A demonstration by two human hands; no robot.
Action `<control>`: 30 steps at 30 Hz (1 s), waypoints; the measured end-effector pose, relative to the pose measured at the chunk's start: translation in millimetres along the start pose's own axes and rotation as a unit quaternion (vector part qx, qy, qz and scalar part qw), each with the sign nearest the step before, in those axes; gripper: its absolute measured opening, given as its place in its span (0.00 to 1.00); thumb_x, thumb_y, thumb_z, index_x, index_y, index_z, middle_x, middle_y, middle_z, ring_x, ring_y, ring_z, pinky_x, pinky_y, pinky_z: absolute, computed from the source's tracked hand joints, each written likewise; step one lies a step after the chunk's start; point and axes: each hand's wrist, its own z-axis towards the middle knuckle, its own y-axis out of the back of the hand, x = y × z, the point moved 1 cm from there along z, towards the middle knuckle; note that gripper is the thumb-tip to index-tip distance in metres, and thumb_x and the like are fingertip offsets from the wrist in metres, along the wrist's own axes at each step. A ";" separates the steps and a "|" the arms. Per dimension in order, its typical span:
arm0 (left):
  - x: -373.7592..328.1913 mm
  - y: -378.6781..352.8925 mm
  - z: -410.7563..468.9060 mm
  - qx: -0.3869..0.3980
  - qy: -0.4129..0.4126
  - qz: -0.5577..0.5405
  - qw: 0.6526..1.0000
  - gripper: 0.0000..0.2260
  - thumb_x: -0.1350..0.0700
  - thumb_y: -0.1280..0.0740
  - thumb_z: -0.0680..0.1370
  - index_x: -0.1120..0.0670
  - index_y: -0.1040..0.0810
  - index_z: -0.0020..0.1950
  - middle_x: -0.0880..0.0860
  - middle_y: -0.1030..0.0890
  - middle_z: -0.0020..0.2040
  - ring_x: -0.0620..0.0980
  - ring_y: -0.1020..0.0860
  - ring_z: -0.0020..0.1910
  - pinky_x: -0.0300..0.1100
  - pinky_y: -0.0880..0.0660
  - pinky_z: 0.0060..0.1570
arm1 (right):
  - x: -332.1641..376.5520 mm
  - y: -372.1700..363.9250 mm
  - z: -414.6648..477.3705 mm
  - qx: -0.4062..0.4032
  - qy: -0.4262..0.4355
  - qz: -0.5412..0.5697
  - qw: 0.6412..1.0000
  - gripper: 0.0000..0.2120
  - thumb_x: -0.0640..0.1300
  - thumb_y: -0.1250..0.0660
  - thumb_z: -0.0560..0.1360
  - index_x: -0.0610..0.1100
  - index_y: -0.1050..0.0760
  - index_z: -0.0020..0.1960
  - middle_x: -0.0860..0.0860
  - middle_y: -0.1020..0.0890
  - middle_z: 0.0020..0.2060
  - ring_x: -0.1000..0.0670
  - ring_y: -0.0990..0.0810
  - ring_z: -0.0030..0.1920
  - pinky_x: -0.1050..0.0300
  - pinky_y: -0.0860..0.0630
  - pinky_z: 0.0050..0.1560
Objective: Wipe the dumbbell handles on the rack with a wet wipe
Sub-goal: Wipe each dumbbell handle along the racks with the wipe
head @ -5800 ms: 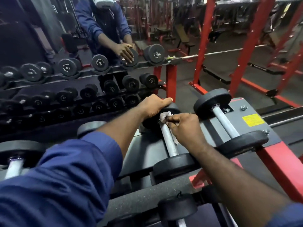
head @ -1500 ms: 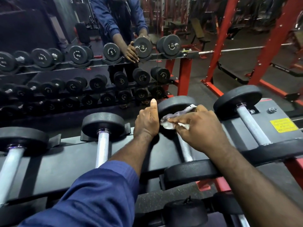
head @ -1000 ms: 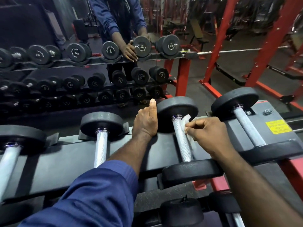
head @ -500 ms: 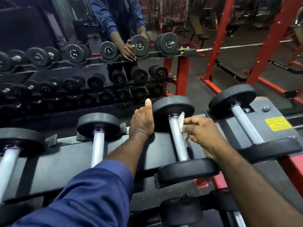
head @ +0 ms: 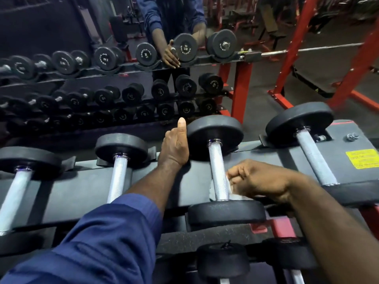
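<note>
1. While the right hand (head: 260,181) clenches the wipe (head: 229,184) against the dumbbell (head: 225,212) handle (head: 218,171), it sits at the handle's near end.
2. Beyond it, the left hand (head: 175,146) grips the far plate (head: 215,130), thumb up.
3. Either side, the rack (head: 82,189) cradles more dumbbells.

The right grip (head: 256,179) was curled round a crumpled white wet wipe (head: 231,191), pressing it to the near end of the knurled silver handle (head: 217,169) of a black round-headed dumbbell (head: 215,132), just above its near head. The left grip (head: 176,145) held the left edge of the far head, thumb straight up, its fingers hidden behind the head; a blue sleeve (head: 102,242) covered that forearm. The dumbbell lay on a dark grey metal rack (head: 184,181) between two similar ones, whose handles were bare. A yellow label (head: 362,158) sat at the rack's right end. Beyond, a mirror (head: 102,89) reflected rows of dumbbells.
</note>
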 end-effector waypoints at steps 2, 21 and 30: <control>1.1 -1.6 -0.1 -0.007 -0.004 0.000 1.000 0.30 0.36 0.57 0.83 0.55 0.38 0.30 0.53 0.30 0.28 0.59 0.28 0.35 0.56 0.30 0.43 | -0.2 -4.4 2.6 0.019 0.009 0.011 1.000 0.14 0.31 0.32 0.72 0.32 0.21 0.56 0.31 0.19 0.52 0.42 0.30 0.45 0.53 0.34 0.38; 0.0 -1.6 0.7 -0.031 -0.034 0.053 0.998 0.24 0.45 0.56 0.84 0.51 0.43 0.29 0.46 0.38 0.25 0.46 0.37 0.27 0.46 0.44 0.37 | 14.9 -9.0 -17.5 0.045 0.014 -0.093 0.995 0.07 0.28 0.34 0.74 0.36 0.19 0.44 0.48 0.18 0.36 0.54 0.23 0.35 0.58 0.26 0.39; 3.2 -0.6 3.3 -0.028 -0.055 0.057 0.996 0.26 0.42 0.58 0.83 0.52 0.42 0.28 0.48 0.36 0.24 0.53 0.34 0.27 0.46 0.44 0.37 | 60.5 -4.7 -45.5 -0.014 0.080 -0.255 0.964 0.09 0.39 0.23 0.71 0.53 0.12 0.45 0.54 0.13 0.39 0.53 0.14 0.42 0.54 0.18 0.51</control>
